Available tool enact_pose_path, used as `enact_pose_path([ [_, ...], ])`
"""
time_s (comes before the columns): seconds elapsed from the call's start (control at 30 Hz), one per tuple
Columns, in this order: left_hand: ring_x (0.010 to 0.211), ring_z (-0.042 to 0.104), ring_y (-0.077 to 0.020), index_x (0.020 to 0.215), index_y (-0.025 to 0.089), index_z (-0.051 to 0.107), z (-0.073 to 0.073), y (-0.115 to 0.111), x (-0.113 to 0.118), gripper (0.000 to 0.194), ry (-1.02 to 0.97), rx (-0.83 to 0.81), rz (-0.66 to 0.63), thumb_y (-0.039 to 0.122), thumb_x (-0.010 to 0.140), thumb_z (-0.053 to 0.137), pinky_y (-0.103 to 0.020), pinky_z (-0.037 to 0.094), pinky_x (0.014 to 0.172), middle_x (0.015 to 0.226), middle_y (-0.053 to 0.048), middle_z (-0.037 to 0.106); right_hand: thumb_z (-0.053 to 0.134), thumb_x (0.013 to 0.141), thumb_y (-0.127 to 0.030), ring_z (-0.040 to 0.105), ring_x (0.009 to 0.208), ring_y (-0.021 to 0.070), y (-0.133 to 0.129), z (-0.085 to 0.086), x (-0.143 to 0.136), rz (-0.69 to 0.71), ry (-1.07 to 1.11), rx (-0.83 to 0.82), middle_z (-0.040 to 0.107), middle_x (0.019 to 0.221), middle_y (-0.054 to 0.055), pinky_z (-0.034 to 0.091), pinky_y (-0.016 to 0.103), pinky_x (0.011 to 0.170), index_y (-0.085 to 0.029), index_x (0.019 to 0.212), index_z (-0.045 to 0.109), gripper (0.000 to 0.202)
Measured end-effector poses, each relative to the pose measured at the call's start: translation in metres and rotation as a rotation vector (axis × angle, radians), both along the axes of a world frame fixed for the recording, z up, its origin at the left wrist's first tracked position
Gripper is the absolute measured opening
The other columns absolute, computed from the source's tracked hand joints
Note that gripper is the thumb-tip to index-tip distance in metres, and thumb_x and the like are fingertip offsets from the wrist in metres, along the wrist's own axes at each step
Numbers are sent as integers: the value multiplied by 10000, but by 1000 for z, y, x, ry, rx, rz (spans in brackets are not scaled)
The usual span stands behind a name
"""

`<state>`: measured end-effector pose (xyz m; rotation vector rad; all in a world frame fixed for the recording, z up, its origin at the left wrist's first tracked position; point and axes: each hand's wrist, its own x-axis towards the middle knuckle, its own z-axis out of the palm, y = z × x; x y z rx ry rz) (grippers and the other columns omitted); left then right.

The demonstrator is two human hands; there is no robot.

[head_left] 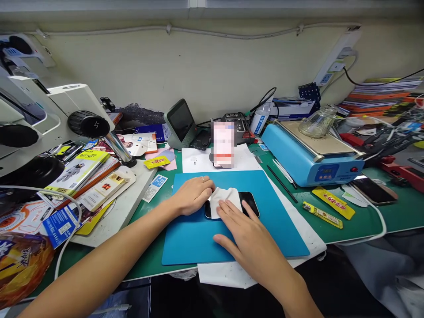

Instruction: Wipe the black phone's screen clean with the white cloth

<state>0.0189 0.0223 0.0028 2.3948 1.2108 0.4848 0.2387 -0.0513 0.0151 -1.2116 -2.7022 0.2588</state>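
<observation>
A black phone (251, 203) lies flat on the blue mat (192, 247), its long side running left to right. A crumpled white cloth (228, 197) covers the middle of its screen. My left hand (195, 194), with a ring on one finger, is curled at the phone's left end, beside the cloth; its fingertips are partly hidden. My right hand (243, 229) lies over the cloth with its fingers stretched out, some resting on the cloth and one reaching onto the bare screen. Its thumb points left, away from the fingers.
Behind the mat stand a lit, blurred-out phone (223, 145) and a smart display (181, 123). On the right are a blue heating machine (308, 154) with a glass jar (318, 121), pens and yellow packets (334, 203). At left, a microscope stand (122, 150) rises beside booklets (79, 170).
</observation>
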Motion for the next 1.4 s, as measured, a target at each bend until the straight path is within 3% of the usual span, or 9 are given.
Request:
enact_pose_path([
  [0.23, 895, 578, -245, 999, 181, 577, -2, 0, 0, 389, 26, 15, 13, 316, 1010, 212, -413, 454, 857, 963, -78, 590, 376, 1028, -571, 301, 1526, 252, 15, 2, -5, 57, 50, -127, 340, 1637, 38, 223, 554, 1259, -225, 1586, 348, 657],
  [0.53, 896, 579, -242, 975, 197, 596, -2, 0, -2, 389, -9, -6, 18, 309, 1014, 225, -404, 452, 860, 972, -73, 615, 365, 1011, -617, 323, 1514, 299, 24, -11, 58, -175, 5, -111, 351, 1634, 72, 190, 667, 1229, -243, 1595, 327, 694],
  [0.77, 880, 582, -246, 1328, 181, 453, 1, -2, -3, 430, -163, -133, 129, 313, 976, 245, -390, 433, 797, 983, -57, 632, 420, 1019, -554, 426, 1457, 310, 1, -25, 70, -145, -5, 37, 421, 1589, 100, 284, 646, 1207, -233, 1585, 356, 655],
  [0.9, 872, 573, -247, 1306, 184, 461, 3, -3, -3, 426, -164, -146, 129, 324, 970, 239, -390, 423, 788, 969, -57, 626, 441, 1020, -519, 494, 1410, 317, 4, -16, 52, -84, 0, 84, 504, 1532, 125, 335, 639, 1189, -183, 1539, 441, 617],
  [1.0, 880, 577, -247, 1258, 194, 481, 3, -3, -2, 397, -145, -146, 130, 322, 963, 249, -395, 423, 799, 979, -56, 633, 442, 1038, -344, 519, 1392, 306, 11, -11, 33, 0, 42, 109, 553, 1498, 123, 388, 617, 1169, -174, 1471, 535, 474],
  [1.1, 893, 581, -247, 1147, 198, 505, 3, -4, -1, 324, -118, -126, 125, 310, 948, 276, -395, 436, 813, 976, -60, 640, 391, 1000, -111, 585, 1335, 253, 14, -13, 19, 64, 169, 122, 638, 1427, 100, 512, 503, 1097, -201, 1367, 637, 451],
  [1.17, 881, 582, -244, 1076, 203, 505, 4, -4, -1, 275, -99, -112, 127, 302, 942, 287, -389, 446, 805, 958, -60, 643, 387, 978, -66, 650, 1244, 222, 16, -13, 18, 79, 276, 101, 714, 1319, 84, 586, 416, 998, -217, 1270, 696, 451],
  [1.3, 861, 573, -238, 1023, 211, 495, 4, -3, -2, 229, -88, -105, 127, 288, 934, 299, -383, 446, 779, 963, -59, 644, 421, 993, -166, 728, 968, 222, 29, 2, 42, -10, 349, 71, 778, 1022, 74, 629, 380, 821, -215, 1018, 733, 317],
  [1.4, 857, 568, -237, 1019, 215, 491, 5, -2, -2, 223, -96, -106, 119, 290, 935, 299, -381, 440, 775, 965, -56, 639, 416, 983, -235, 718, 958, 259, 49, 16, 73, -194, 300, 181, 763, 1020, 94, 609, 435, 841, -220, 1005, 725, 310],
])
